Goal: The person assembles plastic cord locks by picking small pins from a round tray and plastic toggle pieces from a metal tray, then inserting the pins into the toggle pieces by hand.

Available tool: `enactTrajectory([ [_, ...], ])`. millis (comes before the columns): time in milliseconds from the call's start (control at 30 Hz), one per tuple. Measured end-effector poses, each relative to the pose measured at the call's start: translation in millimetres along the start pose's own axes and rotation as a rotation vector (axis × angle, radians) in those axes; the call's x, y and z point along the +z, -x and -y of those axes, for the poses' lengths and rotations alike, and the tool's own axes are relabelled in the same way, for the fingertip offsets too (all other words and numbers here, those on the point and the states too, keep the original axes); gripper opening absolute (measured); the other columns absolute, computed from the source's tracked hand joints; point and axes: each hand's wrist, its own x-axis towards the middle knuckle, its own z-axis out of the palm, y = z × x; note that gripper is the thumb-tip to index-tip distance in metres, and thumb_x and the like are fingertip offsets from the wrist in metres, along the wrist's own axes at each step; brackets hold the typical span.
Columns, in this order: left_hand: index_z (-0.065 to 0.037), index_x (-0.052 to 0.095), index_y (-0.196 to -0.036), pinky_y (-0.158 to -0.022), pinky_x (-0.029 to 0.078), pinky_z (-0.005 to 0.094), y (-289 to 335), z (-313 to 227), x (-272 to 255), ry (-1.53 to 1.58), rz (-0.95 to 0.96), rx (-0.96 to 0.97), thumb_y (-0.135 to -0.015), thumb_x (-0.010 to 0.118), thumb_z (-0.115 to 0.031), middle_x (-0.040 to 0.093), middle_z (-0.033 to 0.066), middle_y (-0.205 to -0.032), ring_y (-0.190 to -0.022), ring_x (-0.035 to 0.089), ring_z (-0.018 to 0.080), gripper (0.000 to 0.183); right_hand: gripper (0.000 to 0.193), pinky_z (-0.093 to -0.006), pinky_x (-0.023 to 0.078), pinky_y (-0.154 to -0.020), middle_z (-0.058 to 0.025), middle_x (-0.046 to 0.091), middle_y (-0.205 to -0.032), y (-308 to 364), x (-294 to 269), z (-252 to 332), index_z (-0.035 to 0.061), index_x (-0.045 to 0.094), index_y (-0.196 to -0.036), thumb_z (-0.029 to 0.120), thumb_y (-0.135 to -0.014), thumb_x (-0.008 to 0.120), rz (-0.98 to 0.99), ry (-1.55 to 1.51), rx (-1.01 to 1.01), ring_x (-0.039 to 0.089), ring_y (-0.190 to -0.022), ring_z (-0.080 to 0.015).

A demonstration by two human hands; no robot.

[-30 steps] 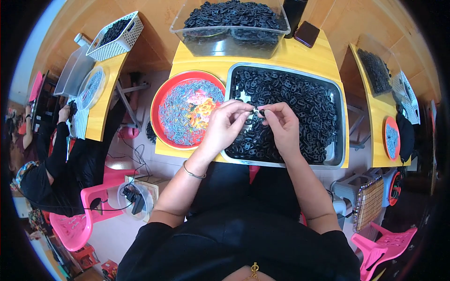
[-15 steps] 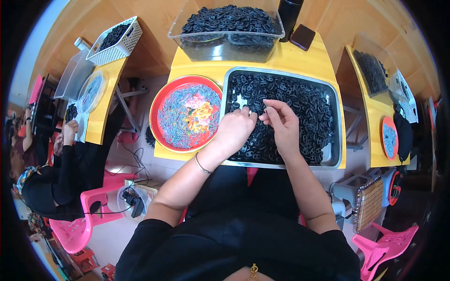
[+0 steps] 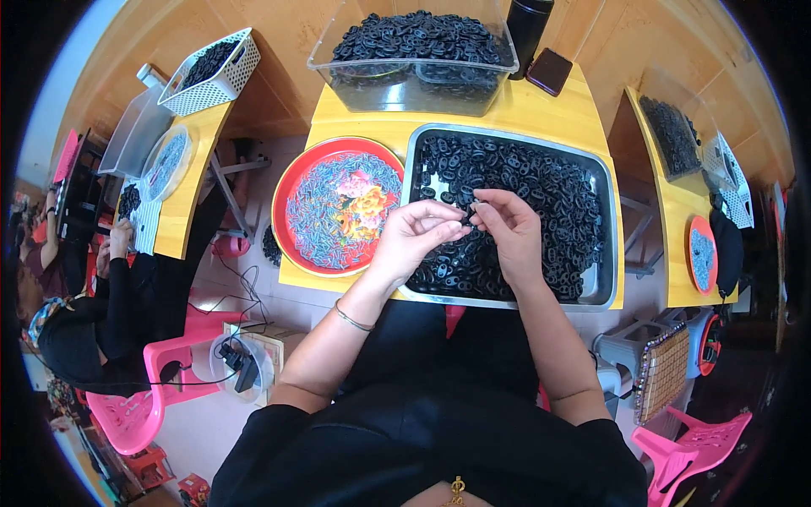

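Observation:
Both hands meet over a metal tray full of small black plastic pieces, oval with holes. My left hand is closed in a pinch, thumb and forefinger together; what sits in its fingertips is too small to make out. Facing it, my right hand pinches a small black plastic piece, partly hidden by the fingertips. Left of the metal tray lies a round red tray with a flower print, strewn with thin bluish-silver slivers, possibly springs.
A clear bin heaped with black pieces stands at the back of the yellow table. Beside it are a black cylinder and a dark flat case. A co-worker sits at another table on the left. Pink chairs stand around.
My left hand has turned from back-up over the tray to a side-on pinch, its thumb now showing. My right hand stays nearly in place, still pinching.

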Motion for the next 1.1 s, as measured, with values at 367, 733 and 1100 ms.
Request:
enactTrajectory([
  [367,0.001,0.052,-0.091,-0.075,0.051,0.0269,8,4,-6,0.125,-0.114,0.101,-0.079,0.058,0.004,0.06,0.0095,-0.091,-0.084,0.062,0.0165,0.014,0.018,-0.0208,0.046,-0.068,-0.0047,0.059,-0.087,9,5,-1,-0.0006,0.06,-0.1,0.0,-0.082,0.055,0.095,0.034,0.015,0.057,-0.075,-0.0091],
  [733,-0.001,0.053,-0.1,-0.073,0.051,0.0247,8,3,-3,0.086,-0.164,0.108,-0.081,0.058,0.002,0.06,0.0073,-0.089,-0.08,0.061,0.0135,0.02,0.013,-0.0204,0.048,-0.065,-0.0053,0.061,-0.081,10,6,-2,-0.0017,0.057,-0.093,-0.002,-0.08,0.057,0.109,0.082,-0.01,0.061,-0.072,-0.0106],
  [1100,0.0,0.055,-0.098,-0.072,0.05,0.0237,9,4,-2,0.064,-0.163,0.141,-0.08,0.059,0.001,0.06,0.0076,-0.09,-0.079,0.06,0.0135,0.018,0.013,-0.021,0.048,-0.068,-0.0049,0.06,-0.082,10,4,-4,-0.0016,0.057,-0.091,-0.002,-0.078,0.06,0.118,0.045,0.029,0.059,-0.074,-0.0095],
])
